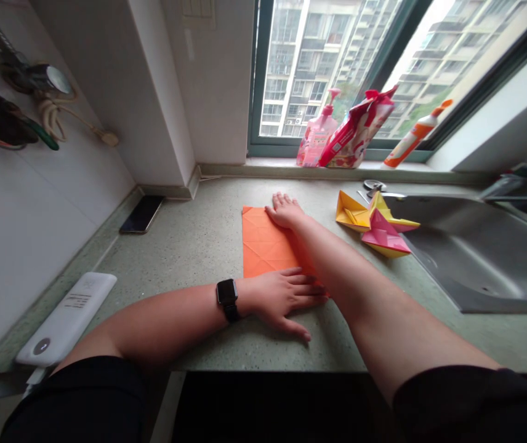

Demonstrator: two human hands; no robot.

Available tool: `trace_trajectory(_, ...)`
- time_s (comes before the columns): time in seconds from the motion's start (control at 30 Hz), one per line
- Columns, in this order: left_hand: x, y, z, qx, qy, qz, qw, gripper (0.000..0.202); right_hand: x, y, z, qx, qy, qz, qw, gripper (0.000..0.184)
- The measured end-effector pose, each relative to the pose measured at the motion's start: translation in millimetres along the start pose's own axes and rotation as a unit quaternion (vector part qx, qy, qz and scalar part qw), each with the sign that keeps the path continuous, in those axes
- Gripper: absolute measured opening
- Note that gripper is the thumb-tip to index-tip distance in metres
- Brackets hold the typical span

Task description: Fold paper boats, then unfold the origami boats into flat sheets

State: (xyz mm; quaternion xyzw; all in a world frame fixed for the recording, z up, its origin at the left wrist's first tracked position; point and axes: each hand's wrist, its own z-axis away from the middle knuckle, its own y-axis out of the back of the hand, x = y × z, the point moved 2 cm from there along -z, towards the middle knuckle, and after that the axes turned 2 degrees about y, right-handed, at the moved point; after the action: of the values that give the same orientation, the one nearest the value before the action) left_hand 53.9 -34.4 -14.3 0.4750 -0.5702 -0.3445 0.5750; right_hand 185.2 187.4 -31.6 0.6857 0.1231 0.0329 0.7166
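An orange sheet of paper (263, 243) with crease lines lies flat on the speckled counter (189, 246). My left hand (284, 298), with a black watch on its wrist, lies flat on the sheet's near edge, fingers stretched out. My right hand (286, 211) reaches across and presses on the sheet's far right corner, fingers flat and slightly curled. Neither hand holds anything. My right forearm covers part of the sheet.
Folded yellow and pink paper shapes (377, 224) sit right of the sheet, beside a steel sink (476, 258). A dark phone (142, 214) and a white power bank (67, 317) lie at left. A pink pump bottle (316, 132), red pouch (358, 132) and orange bottle (414, 136) stand on the windowsill.
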Motion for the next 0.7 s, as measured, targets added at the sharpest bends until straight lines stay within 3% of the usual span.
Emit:
trace_trajectory(0.07, -1.2, -1.4, 0.5, -0.006, 0.0, 0.005, 1.0, 0.087, 24.5, 7.6, 10.6, 0.028, -0.072, 0.018, 0.997, 0.083)
trace_trajectory(0.2, -5.2, -5.3, 2.5, -0.016, 0.002, 0.01, 1.0, 0.086, 57.2, 11.3, 55.1, 0.082, 0.051, 0.001, 0.995, 0.072)
trace_trajectory(0.3, -7.1, -5.3, 2.8, -0.025, 0.005, 0.014, 1.0, 0.084, 64.8, 3.0, 91.1, 0.07, 0.135, -0.012, 0.988, 0.064)
trace_trajectory(0.43, -5.3, -3.5, 1.0, -0.033, 0.026, 0.026, 0.999, 0.086, 61.1, -6.7, 112.0, 0.035, 0.119, -0.007, 0.992, 0.064)
trace_trajectory(0.57, -9.3, -2.1, 8.9, -0.03, 0.137, 0.002, 0.99, 0.092, 56.4, -7.2, 111.5, 0.042, 0.102, -0.013, 0.994, 0.062)
trace_trajectory(0.7, -35.3, 12.7, 41.0, -0.046, 0.274, -0.014, 0.96, 0.1, 55.6, -7.4, 110.5, 0.042, 0.103, -0.021, 0.994, 0.063)
